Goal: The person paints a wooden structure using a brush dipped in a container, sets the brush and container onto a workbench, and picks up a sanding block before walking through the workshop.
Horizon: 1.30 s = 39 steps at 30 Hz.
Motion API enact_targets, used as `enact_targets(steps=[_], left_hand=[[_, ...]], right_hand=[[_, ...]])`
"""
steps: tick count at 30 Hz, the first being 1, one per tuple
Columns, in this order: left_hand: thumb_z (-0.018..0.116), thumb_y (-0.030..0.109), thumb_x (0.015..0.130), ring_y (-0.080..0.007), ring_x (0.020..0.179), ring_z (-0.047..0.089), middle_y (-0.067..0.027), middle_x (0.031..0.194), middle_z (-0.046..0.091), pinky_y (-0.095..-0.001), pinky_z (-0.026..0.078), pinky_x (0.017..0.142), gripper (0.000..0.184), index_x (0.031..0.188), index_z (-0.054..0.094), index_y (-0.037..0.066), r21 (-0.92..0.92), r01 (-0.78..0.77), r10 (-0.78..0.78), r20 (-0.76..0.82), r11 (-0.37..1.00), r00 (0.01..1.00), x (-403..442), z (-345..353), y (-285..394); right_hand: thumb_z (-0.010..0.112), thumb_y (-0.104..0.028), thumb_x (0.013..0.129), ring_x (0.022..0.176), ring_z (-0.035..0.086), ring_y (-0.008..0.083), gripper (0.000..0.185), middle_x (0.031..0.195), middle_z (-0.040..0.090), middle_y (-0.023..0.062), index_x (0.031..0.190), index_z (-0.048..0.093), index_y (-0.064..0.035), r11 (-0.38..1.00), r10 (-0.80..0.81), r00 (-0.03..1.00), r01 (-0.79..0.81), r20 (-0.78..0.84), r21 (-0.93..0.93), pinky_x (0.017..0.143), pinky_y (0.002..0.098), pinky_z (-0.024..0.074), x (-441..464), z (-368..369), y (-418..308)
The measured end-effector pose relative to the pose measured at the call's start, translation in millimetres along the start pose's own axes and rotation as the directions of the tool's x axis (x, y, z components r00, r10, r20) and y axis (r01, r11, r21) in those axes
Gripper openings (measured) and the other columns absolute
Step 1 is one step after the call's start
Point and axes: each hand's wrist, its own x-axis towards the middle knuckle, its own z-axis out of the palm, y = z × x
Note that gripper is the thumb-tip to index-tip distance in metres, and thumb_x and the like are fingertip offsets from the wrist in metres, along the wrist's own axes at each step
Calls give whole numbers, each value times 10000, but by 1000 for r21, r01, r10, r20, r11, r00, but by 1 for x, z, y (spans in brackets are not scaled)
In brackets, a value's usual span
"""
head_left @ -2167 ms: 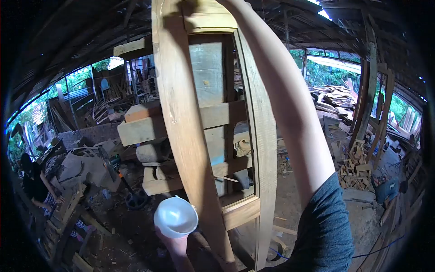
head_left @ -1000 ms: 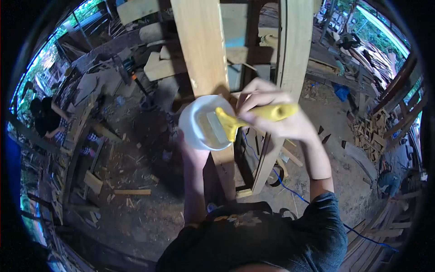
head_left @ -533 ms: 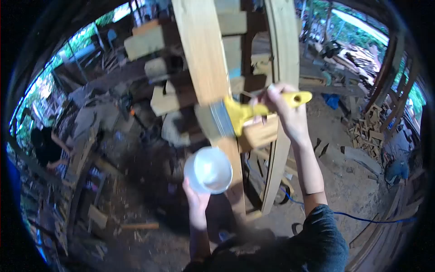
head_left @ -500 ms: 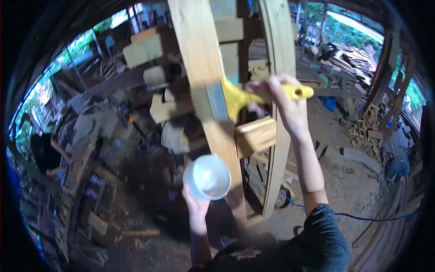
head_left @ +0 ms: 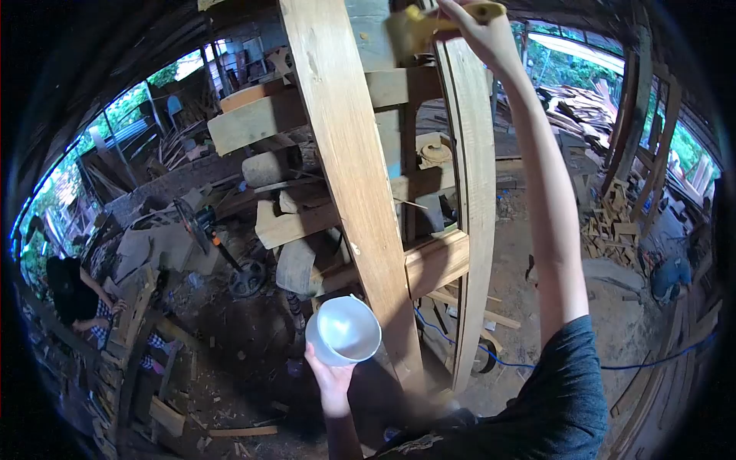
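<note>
My left hand [head_left: 331,374] is closed around the lower side of a white bowl [head_left: 343,331], which is tilted so that its pale inside shows. Up at the top of the view, my right hand [head_left: 479,31] grips a wide paintbrush [head_left: 418,32] with a yellow handle; its bristle end is blurred by motion. Between my arms a long wooden frame leans upright. Its left board [head_left: 349,146] has a smooth, light brown face, and its right board [head_left: 477,161] runs alongside. A short wooden crosspiece [head_left: 437,263] joins the two above the bowl's level.
Stacked timbers [head_left: 257,119] lie behind the frame. A blue cable [head_left: 506,363] runs across the dirt floor to the right. Another person [head_left: 73,291] is beside wood at the far left. Small offcuts [head_left: 613,218] are heaped at the right.
My right hand has lifted the paintbrush from the middle of the left board to the top of the frame. The bowl has dropped slightly in view, still in my left hand.
</note>
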Motion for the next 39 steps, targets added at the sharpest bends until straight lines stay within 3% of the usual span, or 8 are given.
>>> enact_targets(steps=[4,11,19,21,29,31,33,39], left_hand=[[401,611,762,-303,1179,349,-73,1297,328,-560,363,861,661,1285,310,216,-19,-45,45,-19,999,999,6,8,-5],[400,616,761,-301,1190,338,-63,1310,318,-558,354,873,665,1291,306,225,-87,-30,26,-39,996,999,12,21,-33],[547,527,736,-297,1192,332,-96,1312,311,-527,336,915,711,1294,297,163,47,-158,163,-120,986,979,7,10,-31],[772,357,564,-301,1159,358,-128,1285,321,-463,332,936,875,1260,318,84,938,-291,607,345,-190,716,4,23,-26],[846,188,422,-292,1146,344,-145,1184,385,-417,242,977,980,1227,302,57,921,-105,631,337,-376,698,-4,13,-36],[843,200,442,-292,1158,337,-141,1206,369,-429,265,973,972,1229,292,53,866,-464,796,146,184,588,-4,-5,-55],[822,226,500,-288,1179,322,-132,1228,359,-447,293,965,928,1242,292,52,964,-100,769,257,-247,586,-22,-7,-47],[824,222,511,-303,1133,383,-141,1237,350,-433,361,933,1031,1281,151,93,952,-185,761,306,-244,572,-31,-24,-50]], right_hand=[[623,-155,778,780,582,177,170,867,607,107,870,611,-12,777,-611,791,605,26,-175,667,269,461,34,23,-11],[628,-143,738,578,598,168,154,682,617,111,714,591,5,609,-677,602,781,422,-139,508,261,477,-34,61,-24],[576,-236,802,618,609,163,204,724,642,82,836,644,-47,952,-291,575,256,765,169,602,249,491,-101,55,-3],[596,-137,795,617,591,124,112,711,627,51,832,647,-44,845,-512,728,521,456,118,544,239,475,-67,52,-15],[637,-118,640,615,565,224,114,706,532,76,696,555,-62,778,-572,672,625,470,53,513,310,499,-166,75,8],[630,-93,640,664,597,191,130,885,560,58,739,569,-36,823,-531,634,545,563,162,435,253,499,-251,72,19],[632,-61,624,692,585,218,82,801,528,59,652,554,-58,924,-381,622,292,684,248,541,306,518,-314,64,16],[605,-32,676,754,612,234,66,897,610,101,660,542,-21,965,-259,788,180,558,193,624,302,535,-272,50,20]])
